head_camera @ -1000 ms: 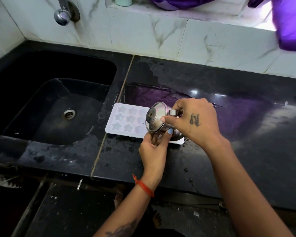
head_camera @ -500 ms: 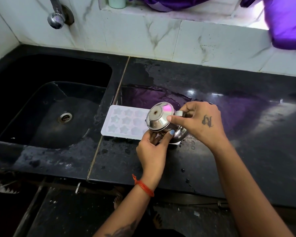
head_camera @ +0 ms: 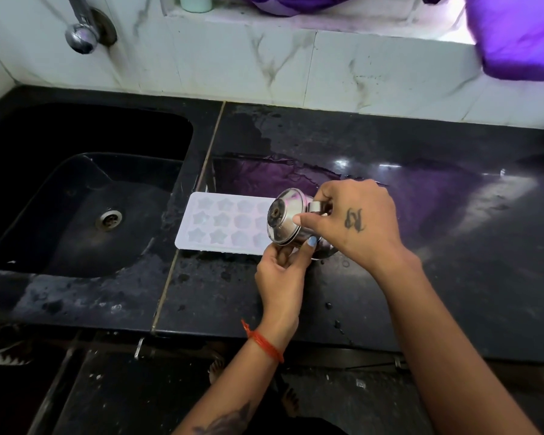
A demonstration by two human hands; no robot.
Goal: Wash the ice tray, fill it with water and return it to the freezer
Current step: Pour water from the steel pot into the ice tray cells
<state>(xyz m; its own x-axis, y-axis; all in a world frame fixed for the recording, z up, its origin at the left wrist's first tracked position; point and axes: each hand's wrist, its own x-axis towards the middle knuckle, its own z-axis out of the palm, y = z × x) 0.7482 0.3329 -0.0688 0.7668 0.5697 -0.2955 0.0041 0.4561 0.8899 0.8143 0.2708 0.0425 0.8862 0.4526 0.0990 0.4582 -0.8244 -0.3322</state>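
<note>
The ice tray (head_camera: 226,226) is lain flat on the wet table beside the sink's (head_camera: 85,196) right edge, a steel cup (head_camera: 288,219) tipped over it, gripped by right hand (head_camera: 355,221), steadied by left hand (head_camera: 281,271) fingertips; a slow pour is advised.

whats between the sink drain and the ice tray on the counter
In the head view, only the dark sink basin wall and its wet rim lie between the drain and the ice tray; no other object.
</note>
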